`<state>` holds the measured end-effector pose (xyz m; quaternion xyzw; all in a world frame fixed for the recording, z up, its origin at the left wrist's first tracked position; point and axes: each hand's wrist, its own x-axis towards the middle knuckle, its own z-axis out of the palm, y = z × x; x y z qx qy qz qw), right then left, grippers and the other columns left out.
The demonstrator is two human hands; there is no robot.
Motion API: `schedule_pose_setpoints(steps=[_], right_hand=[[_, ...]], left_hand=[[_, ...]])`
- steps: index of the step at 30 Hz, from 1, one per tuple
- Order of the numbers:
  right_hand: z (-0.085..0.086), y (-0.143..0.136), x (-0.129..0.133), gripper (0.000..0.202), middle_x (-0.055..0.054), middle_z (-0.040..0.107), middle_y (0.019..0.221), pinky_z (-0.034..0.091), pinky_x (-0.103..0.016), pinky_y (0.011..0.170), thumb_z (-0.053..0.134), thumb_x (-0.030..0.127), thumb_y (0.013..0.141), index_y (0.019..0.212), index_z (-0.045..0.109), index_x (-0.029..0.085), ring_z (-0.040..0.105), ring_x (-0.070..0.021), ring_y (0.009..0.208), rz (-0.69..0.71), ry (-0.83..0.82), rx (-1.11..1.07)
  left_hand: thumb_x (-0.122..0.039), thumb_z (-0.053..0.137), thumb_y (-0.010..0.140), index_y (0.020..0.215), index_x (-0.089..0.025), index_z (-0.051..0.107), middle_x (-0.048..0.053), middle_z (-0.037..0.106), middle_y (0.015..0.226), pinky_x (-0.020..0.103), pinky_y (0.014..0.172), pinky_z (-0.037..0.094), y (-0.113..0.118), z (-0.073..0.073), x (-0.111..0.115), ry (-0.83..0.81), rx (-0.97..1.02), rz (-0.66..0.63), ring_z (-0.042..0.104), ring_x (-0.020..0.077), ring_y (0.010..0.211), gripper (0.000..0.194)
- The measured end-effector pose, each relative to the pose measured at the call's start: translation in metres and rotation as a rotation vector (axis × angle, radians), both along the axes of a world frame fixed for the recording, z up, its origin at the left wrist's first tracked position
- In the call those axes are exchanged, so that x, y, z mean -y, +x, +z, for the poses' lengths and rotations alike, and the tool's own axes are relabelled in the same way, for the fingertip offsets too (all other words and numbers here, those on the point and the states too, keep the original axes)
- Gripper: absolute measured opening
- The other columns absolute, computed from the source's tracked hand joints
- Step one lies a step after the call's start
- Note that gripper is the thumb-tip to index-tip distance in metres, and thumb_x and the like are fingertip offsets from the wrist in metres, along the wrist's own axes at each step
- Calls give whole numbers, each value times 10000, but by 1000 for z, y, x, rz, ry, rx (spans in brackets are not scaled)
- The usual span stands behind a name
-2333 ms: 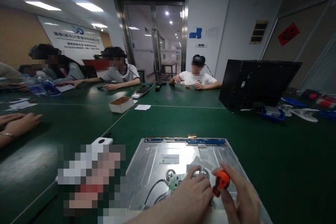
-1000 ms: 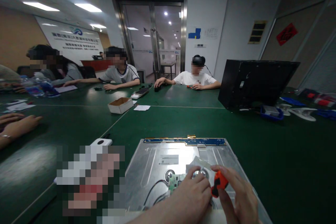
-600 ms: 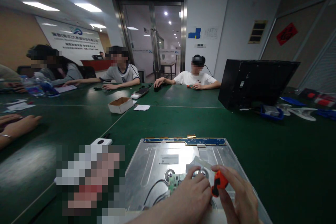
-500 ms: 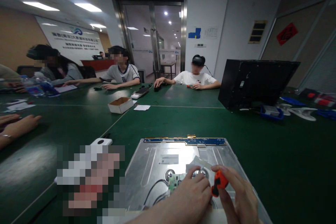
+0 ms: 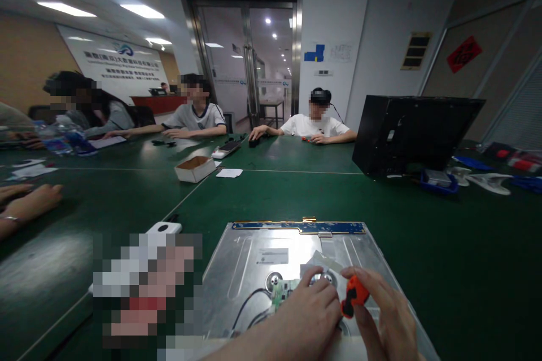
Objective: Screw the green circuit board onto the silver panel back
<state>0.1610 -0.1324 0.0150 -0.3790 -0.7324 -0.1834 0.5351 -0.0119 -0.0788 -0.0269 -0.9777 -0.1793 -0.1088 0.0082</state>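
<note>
In the lower right, my right hand [image 5: 387, 310] pinches the orange-and-black handle of a screwdriver [image 5: 357, 293] between thumb and fingers; its shaft is hidden. My left hand [image 5: 311, 307] rests low over a metal display panel [image 5: 241, 248], fingers curled beside the screwdriver. Whatever the left fingertips hold is out of sight. A small green circuit board [image 5: 283, 291] with dark cables lies on the panel, partly under my left hand. Round metal mounts sit beside the board. Along the panel's far edge runs a blue circuit strip [image 5: 271, 227].
Left of the panel lie a white device [image 5: 169, 228] and a blurred-out patch. Farther off stand an open small box [image 5: 195, 170], a white paper [image 5: 229, 173] and a large black monitor [image 5: 417, 132]. Several people sit around the green table [image 5: 296, 197]; one person's hands [image 5: 38, 203] rest at left.
My hands and the screwdriver have hardly moved. At the left, a neighbour's hand has drawn back slightly. Across the table, a person's hand in front of a white shirt has shifted.
</note>
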Motion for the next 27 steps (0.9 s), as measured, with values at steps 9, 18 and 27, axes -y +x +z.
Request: schedule_pose_setpoints(steps=[9,18,27], right_hand=[[5,0,-1,314,-56,763,955,623,-255,686,455,283,1057,1335,567,190,774,-167,812,3,24,-3],[4,-5,-4,193,-39,704,929,608,-244,639,600,290,996,1169,633,209,722,-146,762,37,58,-108],[10,-1,-3,290,-61,768,922,627,-259,682,505,227,1019,1290,600,186,769,-176,803,46,25,-16]], left_hand=[[-445,571,971,1048,-148,636,77,697,1131,458,1164,240,0,-5,-1,45,24,-13,615,254,1066,314],[-493,651,915,1202,-142,590,120,669,1214,477,1181,252,-5,18,2,-80,-31,-36,593,284,1164,457],[-398,645,920,1221,-163,572,101,676,1205,460,1191,247,-6,23,2,-127,-7,-10,604,259,1146,388]])
